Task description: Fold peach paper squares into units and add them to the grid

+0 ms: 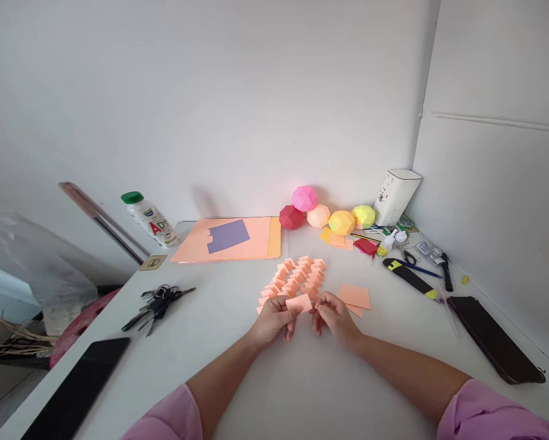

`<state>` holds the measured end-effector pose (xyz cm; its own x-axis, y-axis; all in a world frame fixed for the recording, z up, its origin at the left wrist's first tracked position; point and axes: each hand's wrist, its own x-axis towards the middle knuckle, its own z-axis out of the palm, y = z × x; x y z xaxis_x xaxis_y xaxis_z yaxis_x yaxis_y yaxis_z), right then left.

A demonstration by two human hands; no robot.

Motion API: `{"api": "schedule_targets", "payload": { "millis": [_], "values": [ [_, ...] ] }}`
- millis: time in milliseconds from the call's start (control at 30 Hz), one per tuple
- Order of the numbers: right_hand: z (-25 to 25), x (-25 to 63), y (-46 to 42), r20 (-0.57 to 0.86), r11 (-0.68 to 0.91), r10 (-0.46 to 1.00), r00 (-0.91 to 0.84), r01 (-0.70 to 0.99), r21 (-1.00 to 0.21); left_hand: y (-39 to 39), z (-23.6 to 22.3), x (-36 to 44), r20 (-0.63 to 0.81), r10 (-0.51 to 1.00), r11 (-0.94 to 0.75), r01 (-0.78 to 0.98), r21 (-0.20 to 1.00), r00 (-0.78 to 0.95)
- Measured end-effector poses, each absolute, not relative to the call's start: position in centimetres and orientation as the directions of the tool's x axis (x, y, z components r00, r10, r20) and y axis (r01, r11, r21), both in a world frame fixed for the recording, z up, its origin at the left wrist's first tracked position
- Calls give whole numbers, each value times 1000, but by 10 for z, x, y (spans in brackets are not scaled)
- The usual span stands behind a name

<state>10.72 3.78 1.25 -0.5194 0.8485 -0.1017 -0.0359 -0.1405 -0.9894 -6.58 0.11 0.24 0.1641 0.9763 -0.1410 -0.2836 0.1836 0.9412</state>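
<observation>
Step in hand looks like work on 1 small peach paper pc (301, 302), prob. a fold or crease, held up over the near edge of the rows of folded pcs (299, 275) mid-tabletop (228, 305). L hand (272, 321) has a narrow grip: thumb on the paper's near left part, fingers behind, so it's pinched there. R hand (335, 315) is curled w/ thumb & fingertips close together, right by the paper's right end; can't tell if that grip is on the edge or just beside it. Next move prob. calls for L steady & R fingertips lined up on the edge, w/ light pressure. Loose peach sheets (357, 294), at least 2, lie just right of R hand.
</observation>
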Motion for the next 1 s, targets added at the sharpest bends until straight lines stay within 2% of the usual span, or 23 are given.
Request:
{"api": "schedule_targets", "payload": {
  "millis": [200,567,700,900,1000],
  "values": [
    [13,108,35,-50,-8,785,-617,71,-997,1,-2,-65,-124,976,165,-237,957,180],
    [8,107,34,-26,23,805,-593,74,-997,-2,9,-58,-123,974,140,-75,987,189],
    [7,108,34,-37,-10,822,-568,51,-999,-2,2,-59,-139,979,160,-139,977,149],
    [4,108,37,-32,-43,849,-528,-9,-999,-3,0,-60,-87,988,123,-305,944,130],
    [5,108,37,-39,-43,844,-536,5,-999,-3,3,-59,-76,988,113,-294,949,133]
  ]
}}
